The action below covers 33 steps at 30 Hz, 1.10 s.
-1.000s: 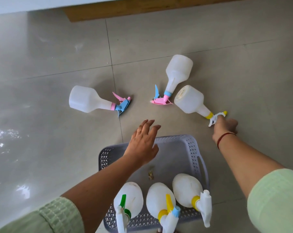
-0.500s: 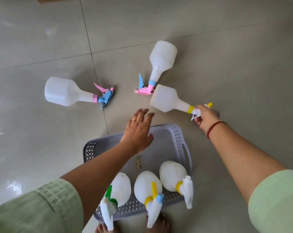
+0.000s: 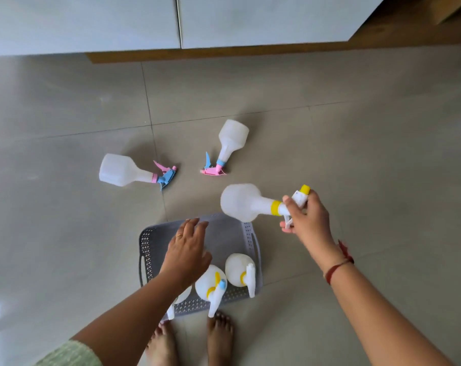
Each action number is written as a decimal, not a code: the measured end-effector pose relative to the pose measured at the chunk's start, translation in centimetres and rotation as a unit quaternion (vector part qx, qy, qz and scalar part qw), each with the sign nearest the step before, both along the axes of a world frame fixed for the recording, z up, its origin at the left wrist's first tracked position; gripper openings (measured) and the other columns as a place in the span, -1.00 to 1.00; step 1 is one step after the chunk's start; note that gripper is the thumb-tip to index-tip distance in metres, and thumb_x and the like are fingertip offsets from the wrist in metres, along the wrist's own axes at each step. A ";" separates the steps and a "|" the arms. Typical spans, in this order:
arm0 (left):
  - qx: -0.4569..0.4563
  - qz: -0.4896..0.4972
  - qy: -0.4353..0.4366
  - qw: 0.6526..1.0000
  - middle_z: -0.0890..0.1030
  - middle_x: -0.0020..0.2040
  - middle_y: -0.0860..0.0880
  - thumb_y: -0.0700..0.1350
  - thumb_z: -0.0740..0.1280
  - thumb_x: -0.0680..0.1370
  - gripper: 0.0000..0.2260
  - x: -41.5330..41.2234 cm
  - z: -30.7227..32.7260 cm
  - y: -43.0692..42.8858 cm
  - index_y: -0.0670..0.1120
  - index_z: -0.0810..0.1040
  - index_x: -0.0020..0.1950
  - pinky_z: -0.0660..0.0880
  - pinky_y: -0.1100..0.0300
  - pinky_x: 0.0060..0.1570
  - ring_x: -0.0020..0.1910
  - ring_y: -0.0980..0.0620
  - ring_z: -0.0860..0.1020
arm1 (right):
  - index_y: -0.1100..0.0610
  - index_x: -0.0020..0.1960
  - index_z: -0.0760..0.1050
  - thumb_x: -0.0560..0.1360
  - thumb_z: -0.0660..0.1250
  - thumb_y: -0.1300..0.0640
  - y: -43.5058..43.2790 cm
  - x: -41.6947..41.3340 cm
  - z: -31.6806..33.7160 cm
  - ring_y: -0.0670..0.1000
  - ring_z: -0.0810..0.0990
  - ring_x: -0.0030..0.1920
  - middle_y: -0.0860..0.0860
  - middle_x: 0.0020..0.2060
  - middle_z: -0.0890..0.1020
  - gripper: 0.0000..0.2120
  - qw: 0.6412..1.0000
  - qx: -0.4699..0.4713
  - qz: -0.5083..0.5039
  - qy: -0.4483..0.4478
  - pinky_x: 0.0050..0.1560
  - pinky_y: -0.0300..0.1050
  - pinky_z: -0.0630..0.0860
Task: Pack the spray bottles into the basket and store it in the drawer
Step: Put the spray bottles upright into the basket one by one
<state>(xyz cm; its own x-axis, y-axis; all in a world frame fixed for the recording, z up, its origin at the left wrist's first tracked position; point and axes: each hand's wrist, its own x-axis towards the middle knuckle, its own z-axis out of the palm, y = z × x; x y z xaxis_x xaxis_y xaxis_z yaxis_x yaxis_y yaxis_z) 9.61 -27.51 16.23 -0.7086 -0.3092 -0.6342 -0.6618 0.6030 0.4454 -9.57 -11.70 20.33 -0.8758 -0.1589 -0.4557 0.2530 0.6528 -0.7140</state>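
**Head view: fourth bottle coming over the basket, two left on the floor**

Head view is the only camera here, so everything below is placed relative to the basket (image 3: pixel 148 249), a grey perforated one on the tiled floor right in front of the person's bare feet.

The right hand (image 3: pixel 307 217) has its fingers wrapped around the sprayer head of the yellow bottle (image 3: pixel 241 202), which is off the floor, lying sideways with its body hanging over the basket's far right corner. The left hand (image 3: pixel 188 247) hovers over the middle of the basket, fingers loosely spread, holding nothing.

Handling guess: these look like empty translucent plastic bottles, so very light and fairly stiff, not fragile. The smooth round body seems slippery and too fat for one hand, so the neck or trigger head is the sensible place to grab, which is exactly where it's held. Held sideways by the head, the body could swing a bit.

Count:
- In the basket, near edge: two bottles clearly showing, the middle bottle (image 3: pixel 209 283) and the right bottle (image 3: pixel 238 268), plus part of a third one under the left forearm.
- In hand: one.
- On the floor beyond the basket: two, the blue-head bottle (image 3: pixel 121 170) off to the far left and the pink-head bottle (image 3: pixel 232 138) straight beyond.

That's six bottles and one basket. White cabinet fronts sit further beyond; I can't tell which one is the drawer.
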 end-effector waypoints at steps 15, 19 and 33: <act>0.045 -0.006 -0.026 0.999 0.20 0.56 -0.10 -0.07 0.31 0.57 -0.45 3.8 0.1 3.5 -0.06 0.25 0.54 0.30 -0.02 0.42 0.51 -0.17 0.24 | 0.25 0.07 0.46 0.47 0.36 0.19 -0.6 8.4 -7.3 0.20 0.58 -0.05 0.15 -0.04 0.61 -0.78 0.971 0.152 0.166 -0.074 -0.16 -0.09 0.44; 0.034 0.006 -0.038 0.999 0.21 0.55 -0.10 -0.07 0.29 0.58 -0.48 5.6 -0.1 2.7 -0.05 0.26 0.53 0.32 -0.03 0.42 0.51 -0.16 0.24 | 0.27 0.13 0.44 0.46 0.36 0.22 -1.6 8.6 -8.1 0.22 0.58 0.04 0.20 0.06 0.60 -0.72 0.968 0.161 0.172 -0.085 -0.08 -0.08 0.44; 0.022 0.029 -0.020 0.999 0.24 0.54 -0.11 -0.07 0.29 0.58 -0.52 6.9 0.3 0.5 -0.06 0.32 0.49 0.34 -0.03 0.43 0.52 -0.13 0.25 | 0.08 0.49 0.21 0.37 0.47 -0.22 -3.4 5.1 -5.6 0.22 0.44 0.34 0.18 0.38 0.37 -0.16 0.969 0.195 0.138 -0.057 0.37 0.11 0.35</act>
<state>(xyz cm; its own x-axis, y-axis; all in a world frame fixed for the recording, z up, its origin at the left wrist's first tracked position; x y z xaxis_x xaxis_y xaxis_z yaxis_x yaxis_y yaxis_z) 16.54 -27.02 16.57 -0.6643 -0.3198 -0.6756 -0.7128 0.5429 0.4439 -4.44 -15.11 14.68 -0.7656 -0.1759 -0.6188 0.0934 0.9213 -0.3775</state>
